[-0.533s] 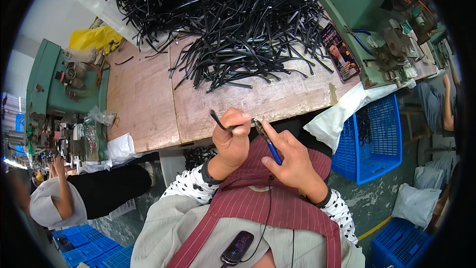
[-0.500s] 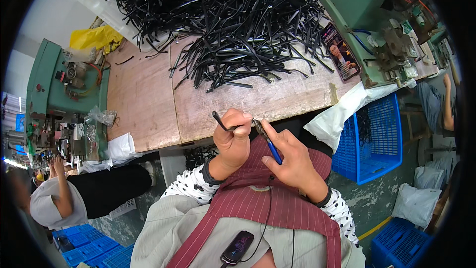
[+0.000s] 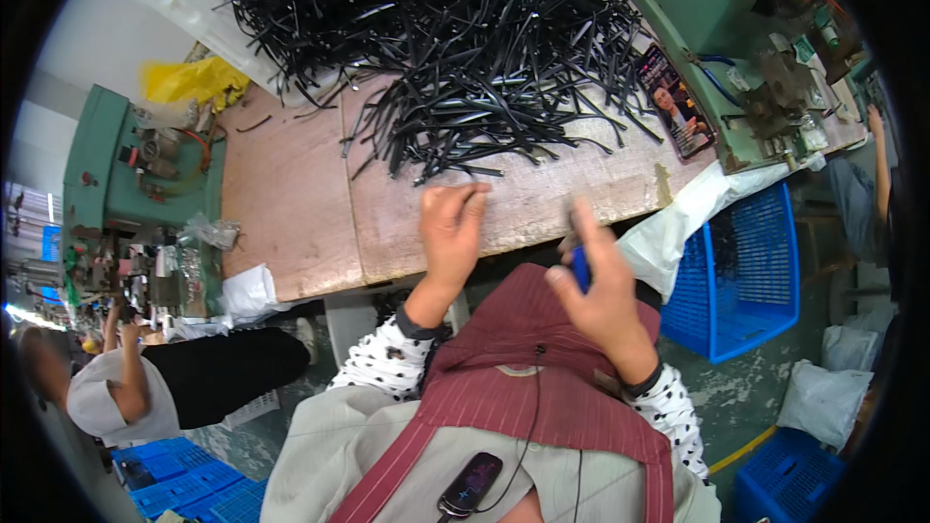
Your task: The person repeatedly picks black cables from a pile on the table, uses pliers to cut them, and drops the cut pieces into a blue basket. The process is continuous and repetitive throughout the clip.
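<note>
A large heap of black eyeglass temples [image 3: 465, 87] covers the far middle of the table. At its near edge is my left hand [image 3: 449, 232], thumb and fingers drawn together just short of a few loose temples. Whether anything is pinched between those fingers cannot be made out. My right hand [image 3: 610, 295], smeared by motion, is wrapped round blue-handled pliers [image 3: 580, 269] over the table's front edge. The jaws of the pliers are blurred, and I see no temple in them.
A phone [image 3: 675, 107] leans by the green machine [image 3: 693, 24] at right; another green machine [image 3: 102, 165] stands left. Below the table's right end is a blue crate [image 3: 741, 300] with a white bag [image 3: 668, 237] beside it. A person [image 3: 126, 383] sits at left.
My left hand has moved forward to the heap, and the temple it held is no longer visible. My right hand has drawn away to the right with the pliers.
</note>
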Tool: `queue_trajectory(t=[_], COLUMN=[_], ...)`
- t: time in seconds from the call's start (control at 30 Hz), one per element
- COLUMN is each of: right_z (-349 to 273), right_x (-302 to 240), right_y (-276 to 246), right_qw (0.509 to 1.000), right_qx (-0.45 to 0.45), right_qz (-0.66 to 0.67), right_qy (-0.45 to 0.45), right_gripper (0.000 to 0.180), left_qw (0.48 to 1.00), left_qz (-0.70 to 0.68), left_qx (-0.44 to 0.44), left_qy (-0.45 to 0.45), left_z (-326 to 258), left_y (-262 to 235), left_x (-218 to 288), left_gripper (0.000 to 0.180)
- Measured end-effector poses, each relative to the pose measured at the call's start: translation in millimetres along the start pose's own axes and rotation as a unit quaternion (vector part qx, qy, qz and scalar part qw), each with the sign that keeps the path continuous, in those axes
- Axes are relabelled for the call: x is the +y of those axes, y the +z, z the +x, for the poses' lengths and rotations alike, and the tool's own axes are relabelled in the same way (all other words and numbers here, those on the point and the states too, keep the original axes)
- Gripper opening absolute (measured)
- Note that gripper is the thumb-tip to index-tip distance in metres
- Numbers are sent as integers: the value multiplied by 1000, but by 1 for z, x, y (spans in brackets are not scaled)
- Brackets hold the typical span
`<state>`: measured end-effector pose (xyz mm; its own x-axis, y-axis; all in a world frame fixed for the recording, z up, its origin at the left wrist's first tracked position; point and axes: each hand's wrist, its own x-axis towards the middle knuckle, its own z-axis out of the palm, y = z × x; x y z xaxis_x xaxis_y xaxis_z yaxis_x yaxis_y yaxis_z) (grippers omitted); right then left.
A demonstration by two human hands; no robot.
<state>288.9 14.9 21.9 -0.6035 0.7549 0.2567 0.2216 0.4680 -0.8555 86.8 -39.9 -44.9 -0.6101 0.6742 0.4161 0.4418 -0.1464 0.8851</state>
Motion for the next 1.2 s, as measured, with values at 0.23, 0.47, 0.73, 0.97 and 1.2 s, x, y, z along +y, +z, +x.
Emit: queue_trajectory(t=[0.23, 0.47, 0.73, 0.97, 1.2], right_z=[35, 13, -33, -46, -45], right_x=[88, 88, 65, 54, 66], right_y=[15, 6, 11, 17, 33], right_qw=[968, 964, 980, 905, 835], right_qx=[160, 182, -15, -135, -132], right_qz=[-121, -95, 168, 304, 406], right_qy=[-152, -170, 104, 264, 347], right_gripper=[57, 48, 97, 70, 62], left_qw=[974, 864, 907, 989, 980], left_qz=[202, 439, 218, 64, 190], left_qx=[-63, -134, -150, -57, 4], left_qy=[78, 207, 327, 123, 56], left_z=[41, 134, 162, 62, -3], left_y=[4, 35, 23, -12, 5], left_x=[15, -11, 4, 14, -60], left_gripper=[27, 35, 21, 27, 33])
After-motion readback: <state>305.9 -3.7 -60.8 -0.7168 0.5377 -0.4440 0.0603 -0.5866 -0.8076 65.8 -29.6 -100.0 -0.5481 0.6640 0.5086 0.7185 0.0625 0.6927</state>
